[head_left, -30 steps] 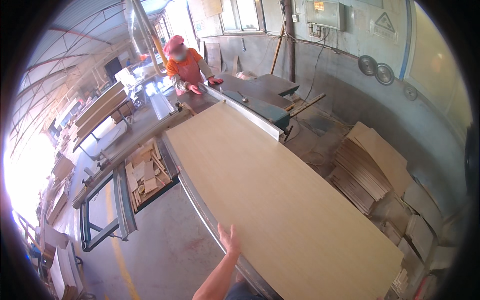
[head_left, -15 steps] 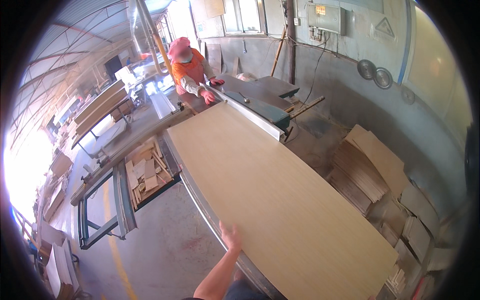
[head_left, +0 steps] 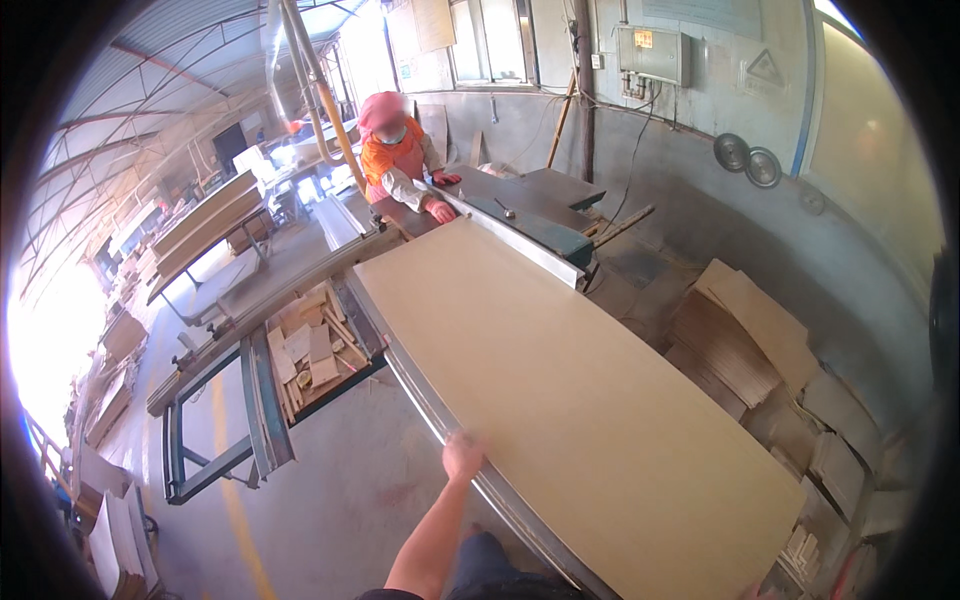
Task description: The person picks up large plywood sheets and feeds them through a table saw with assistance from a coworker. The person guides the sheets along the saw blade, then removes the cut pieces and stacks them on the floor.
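A long, light-coloured wooden panel (head_left: 590, 400) lies across the sliding table of a panel saw, running from the saw fence toward me. My left hand (head_left: 462, 457) is at the panel's left edge, over the metal rail (head_left: 500, 505) of the sliding table. Its fingers look curled over the panel edge, though they are slightly blurred. At the near right corner of the panel only a sliver of skin shows, apparently my right hand (head_left: 770, 592); its fingers are hidden.
Across the saw a co-worker (head_left: 395, 160) in orange, with red gloves, has both hands near the fence (head_left: 520, 243). Offcuts (head_left: 315, 350) fill a tray left of the panel. Stacked boards (head_left: 730, 340) lean at the right. A green frame (head_left: 215, 430) juts out at the left.
My left hand has gone from spread fingers on the panel to a more curled grip at its edge. The scene has shifted slightly rightward in view, and the co-worker's head is lowered.
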Demonstrator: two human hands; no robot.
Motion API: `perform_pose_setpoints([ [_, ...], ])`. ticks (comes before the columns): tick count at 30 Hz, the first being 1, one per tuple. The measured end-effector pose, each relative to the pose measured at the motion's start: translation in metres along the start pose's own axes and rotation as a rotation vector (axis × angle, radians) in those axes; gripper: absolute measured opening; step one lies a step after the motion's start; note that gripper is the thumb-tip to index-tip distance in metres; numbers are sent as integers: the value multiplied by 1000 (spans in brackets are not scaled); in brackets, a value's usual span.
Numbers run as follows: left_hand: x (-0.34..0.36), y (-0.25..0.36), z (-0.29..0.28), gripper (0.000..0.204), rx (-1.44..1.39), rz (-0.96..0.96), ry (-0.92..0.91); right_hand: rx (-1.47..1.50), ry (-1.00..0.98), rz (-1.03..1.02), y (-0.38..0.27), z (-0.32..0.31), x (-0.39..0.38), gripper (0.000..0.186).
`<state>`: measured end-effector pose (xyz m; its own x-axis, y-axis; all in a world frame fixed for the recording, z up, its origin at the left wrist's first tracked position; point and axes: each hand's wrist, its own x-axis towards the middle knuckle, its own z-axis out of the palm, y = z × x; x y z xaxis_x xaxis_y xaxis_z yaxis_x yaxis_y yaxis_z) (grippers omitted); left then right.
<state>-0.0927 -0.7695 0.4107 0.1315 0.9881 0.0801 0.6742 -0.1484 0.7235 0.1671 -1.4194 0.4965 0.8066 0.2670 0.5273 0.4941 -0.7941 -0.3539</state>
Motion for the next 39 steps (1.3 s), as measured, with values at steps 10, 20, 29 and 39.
perform_pose_setpoints([
  [10,222,-62,-24,61,-93,-7,351,119,-517,-601,-289,122,-36,50],
  [20,385,-95,-5,46,4,-35,303,117,-607,-609,-474,214,-16,45],
  [29,369,-74,1,46,-86,-1,358,133,-376,-649,-475,234,-32,31],
  [39,370,-64,-6,37,-81,37,367,151,-424,-623,-464,235,-37,32],
])
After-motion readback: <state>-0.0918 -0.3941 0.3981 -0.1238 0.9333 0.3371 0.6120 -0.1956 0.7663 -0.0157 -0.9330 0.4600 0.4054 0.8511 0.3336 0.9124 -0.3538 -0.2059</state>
